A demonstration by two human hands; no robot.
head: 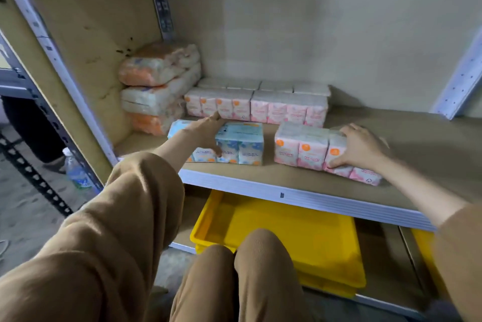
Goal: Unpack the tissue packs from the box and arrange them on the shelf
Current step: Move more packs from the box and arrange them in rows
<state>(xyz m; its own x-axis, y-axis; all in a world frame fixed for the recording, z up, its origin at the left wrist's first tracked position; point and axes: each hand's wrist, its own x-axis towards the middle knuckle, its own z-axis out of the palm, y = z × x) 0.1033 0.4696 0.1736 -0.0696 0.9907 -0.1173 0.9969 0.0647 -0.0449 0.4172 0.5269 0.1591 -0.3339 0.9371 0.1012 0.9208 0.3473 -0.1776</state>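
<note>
A board-topped metal shelf is standing over a yellow plastic tray and carrying a stack of orange-and-white wrapped tissue bundles at its far left, beside a double row of pink-and-white tissue packs along the far wall. Near the front edge, a blue-and-white tissue multipack is lying left of a pink-and-white tissue multipack, the two apart. The left hand is resting on the blue one, fingers stretched straight towards the far row, while the right hand is gripping the near pink one's right end, fingers curled over its top.
</note>
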